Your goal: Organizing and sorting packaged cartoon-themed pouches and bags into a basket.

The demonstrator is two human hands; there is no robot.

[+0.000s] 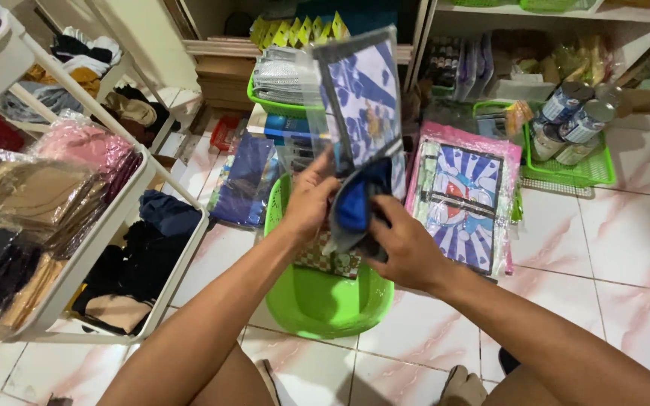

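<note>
My left hand [308,201] grips the lower edge of a clear plastic package [362,94] that holds a blue and white patterned sheet, held upright above a green basket [317,304]. My right hand [404,244] clutches a folded blue and dark cloth [359,203] at the open bottom of that package. Both hands touch each other's load at the package mouth. A checkered packet [325,262] lies in the basket under my hands.
A stack of pink-edged patterned packages [464,199] lies on the tiled floor to the right. A green tray [584,169] with cans stands behind it. At left, a white rack [99,240] carries bagged cloths. Another green basket [280,105] sits behind.
</note>
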